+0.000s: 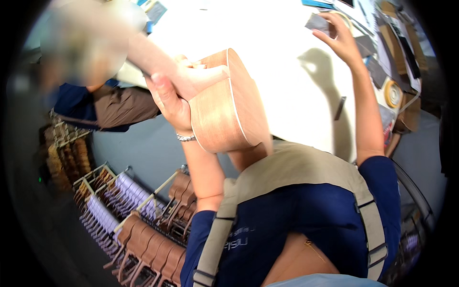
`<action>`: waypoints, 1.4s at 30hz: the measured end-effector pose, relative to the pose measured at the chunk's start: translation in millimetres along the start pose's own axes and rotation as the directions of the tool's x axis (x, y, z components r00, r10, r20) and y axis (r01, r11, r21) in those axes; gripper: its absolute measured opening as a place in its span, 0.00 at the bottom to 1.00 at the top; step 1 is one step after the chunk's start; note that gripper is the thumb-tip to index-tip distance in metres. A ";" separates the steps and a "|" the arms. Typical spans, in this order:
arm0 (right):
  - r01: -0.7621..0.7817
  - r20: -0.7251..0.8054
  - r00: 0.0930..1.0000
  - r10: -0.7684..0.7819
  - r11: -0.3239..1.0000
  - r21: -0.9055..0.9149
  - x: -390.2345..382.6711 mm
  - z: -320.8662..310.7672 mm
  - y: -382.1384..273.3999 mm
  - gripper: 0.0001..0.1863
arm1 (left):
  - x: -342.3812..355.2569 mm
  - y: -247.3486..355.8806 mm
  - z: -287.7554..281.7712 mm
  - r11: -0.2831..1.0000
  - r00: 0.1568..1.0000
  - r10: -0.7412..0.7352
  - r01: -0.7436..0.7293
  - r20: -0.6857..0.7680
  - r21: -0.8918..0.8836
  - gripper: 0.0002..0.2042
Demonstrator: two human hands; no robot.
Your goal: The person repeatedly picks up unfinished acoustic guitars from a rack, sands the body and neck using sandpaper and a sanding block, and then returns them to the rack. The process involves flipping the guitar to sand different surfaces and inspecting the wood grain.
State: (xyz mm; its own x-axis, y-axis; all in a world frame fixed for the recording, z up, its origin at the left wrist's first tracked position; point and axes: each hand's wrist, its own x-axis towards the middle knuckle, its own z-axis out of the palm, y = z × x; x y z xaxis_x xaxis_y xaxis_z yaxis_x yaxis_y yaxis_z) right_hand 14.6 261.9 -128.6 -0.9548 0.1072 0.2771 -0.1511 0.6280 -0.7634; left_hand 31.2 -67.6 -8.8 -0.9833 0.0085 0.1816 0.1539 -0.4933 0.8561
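Note:
My left hand [174,103] is closed round the neck [162,64] of an unfinished small guitar-shaped wooden instrument, near where it joins the body [215,115]. The body has pale wood sides with a light edge strip and is held tilted, side toward me, above my lap at the bench edge. The neck reaches up and to the left into a blurred patch. My right hand [337,38] grips a small grey pad or block [319,24] between thumb and fingers, at the upper right over the white bench [291,95].
Tape rolls [393,93], grey sheets [364,44] and cardboard [397,43] lie along the bench's right. A co-worker [119,107] is at the upper left, partly blurred. Racks of wooden instrument parts [143,241] and lilac-coloured pieces [129,193] stand below on the left.

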 end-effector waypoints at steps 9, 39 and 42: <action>-0.759 0.620 0.643 0.450 0.260 0.597 -117.4 31.9 -24.8 0.40 | -45.8 32.8 -19.9 0.932 0.915 0.249 -0.316 -0.318 -0.177 0.28; -0.528 0.524 0.839 0.147 0.453 0.719 -191.3 67.7 -46.1 0.41 | -153.3 104.2 -71.8 0.937 0.918 0.350 -0.347 -0.186 0.050 0.30; -0.465 0.457 0.881 0.124 0.414 0.783 -185.3 68.2 -72.8 0.48 | -160.7 111.1 -75.3 0.926 0.871 0.370 -0.316 -0.325 0.207 0.28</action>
State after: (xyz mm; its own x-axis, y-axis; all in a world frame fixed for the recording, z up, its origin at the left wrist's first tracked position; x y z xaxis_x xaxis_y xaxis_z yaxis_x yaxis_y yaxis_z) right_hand 185.0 143.7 -164.2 -0.9767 -0.1795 -0.1175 0.1807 -0.3932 -0.9015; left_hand 199.1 -189.3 20.6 -0.8306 -0.4576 0.3173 0.4732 -0.2795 0.8355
